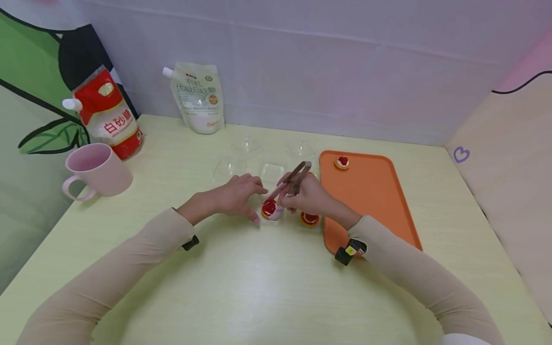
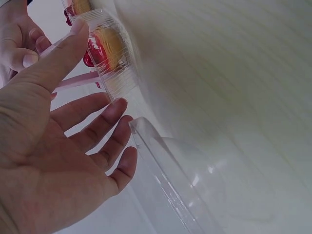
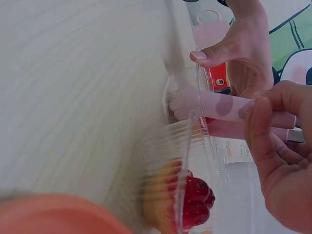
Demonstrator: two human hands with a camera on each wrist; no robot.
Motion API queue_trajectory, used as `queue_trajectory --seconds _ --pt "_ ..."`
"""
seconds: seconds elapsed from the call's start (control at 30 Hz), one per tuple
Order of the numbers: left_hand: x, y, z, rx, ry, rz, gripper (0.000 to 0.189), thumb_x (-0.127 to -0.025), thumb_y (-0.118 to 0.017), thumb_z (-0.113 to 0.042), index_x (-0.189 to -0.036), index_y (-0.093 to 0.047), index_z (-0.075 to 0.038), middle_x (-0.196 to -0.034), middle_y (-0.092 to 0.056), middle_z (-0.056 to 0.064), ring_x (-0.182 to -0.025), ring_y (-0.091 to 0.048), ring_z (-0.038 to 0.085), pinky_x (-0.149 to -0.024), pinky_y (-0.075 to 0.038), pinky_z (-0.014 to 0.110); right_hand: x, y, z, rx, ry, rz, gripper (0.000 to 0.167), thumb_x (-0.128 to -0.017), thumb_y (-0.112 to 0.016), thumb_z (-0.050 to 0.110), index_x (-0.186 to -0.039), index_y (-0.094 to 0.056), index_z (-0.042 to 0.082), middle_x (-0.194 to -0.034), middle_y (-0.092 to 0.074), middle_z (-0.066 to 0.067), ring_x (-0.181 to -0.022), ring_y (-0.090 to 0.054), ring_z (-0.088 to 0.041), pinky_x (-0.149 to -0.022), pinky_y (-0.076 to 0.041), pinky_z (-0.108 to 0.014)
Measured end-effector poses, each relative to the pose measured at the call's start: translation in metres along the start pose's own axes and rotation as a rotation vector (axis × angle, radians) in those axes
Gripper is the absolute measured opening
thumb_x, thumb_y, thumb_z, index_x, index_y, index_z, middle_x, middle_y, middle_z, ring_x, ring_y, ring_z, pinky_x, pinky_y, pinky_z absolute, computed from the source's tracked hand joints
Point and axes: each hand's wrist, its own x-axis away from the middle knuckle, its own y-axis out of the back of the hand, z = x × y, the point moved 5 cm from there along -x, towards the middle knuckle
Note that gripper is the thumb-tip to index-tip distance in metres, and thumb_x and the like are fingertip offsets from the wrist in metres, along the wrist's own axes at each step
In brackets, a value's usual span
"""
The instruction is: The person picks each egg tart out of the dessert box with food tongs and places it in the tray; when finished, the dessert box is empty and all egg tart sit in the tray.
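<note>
My right hand pinches pink tongs with a metal bend at the top. Their pink tips are down in a clear plastic box, around or against a small tart with a glossy red fruit top; the exact contact is hidden. My left hand is spread at the left side of this box. Its thumb and fingertips lie by the box's edge, and whether they press it is hard to tell. Beside my right hand, another red-topped tart sits in a second clear box.
An orange tray on the right carries one tart near its back edge. Several clear lids lie behind the hands. A pink mug, a red sugar pouch and a pale pouch stand at the back left.
</note>
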Motion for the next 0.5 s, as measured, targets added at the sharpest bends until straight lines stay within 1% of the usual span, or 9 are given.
queue_trajectory --seconds 0.23,0.4,0.5 --pt "0.0003 0.0013 -0.0016 -0.008 -0.003 0.001 0.076 -0.073 -0.089 -0.039 -0.134 -0.062 -0.002 -0.126 -0.061 0.012 -0.119 -0.051 0.031 -0.093 -0.04 0.046 0.0025 0.0015 0.0013 0.003 0.053 -0.027 0.022 -0.084 -0.075 0.002 -0.103 -0.066 -0.002 -0.077 -0.072 -0.01 -0.051 -0.063 -0.017 -0.05 -0.052 -0.029" --pt "-0.0009 0.0008 -0.0012 -0.006 0.01 0.013 0.075 -0.073 -0.089 -0.038 -0.134 -0.062 -0.003 -0.126 -0.061 0.012 -0.12 -0.051 0.031 -0.094 -0.04 0.046 0.0054 0.0035 -0.0002 -0.021 0.034 -0.025 0.022 -0.084 -0.075 0.003 -0.104 -0.066 -0.001 -0.078 -0.072 -0.011 -0.053 -0.064 -0.017 -0.052 -0.054 -0.03" --pt "-0.0008 0.0007 -0.0012 -0.004 0.013 0.019 0.075 -0.073 -0.089 -0.038 -0.134 -0.062 -0.003 -0.126 -0.061 0.013 -0.119 -0.051 0.031 -0.093 -0.04 0.046 0.0081 0.0089 0.0006 -0.056 0.021 -0.037 0.023 -0.084 -0.075 0.002 -0.105 -0.067 -0.001 -0.08 -0.074 -0.012 -0.054 -0.065 -0.017 -0.053 -0.056 -0.032"
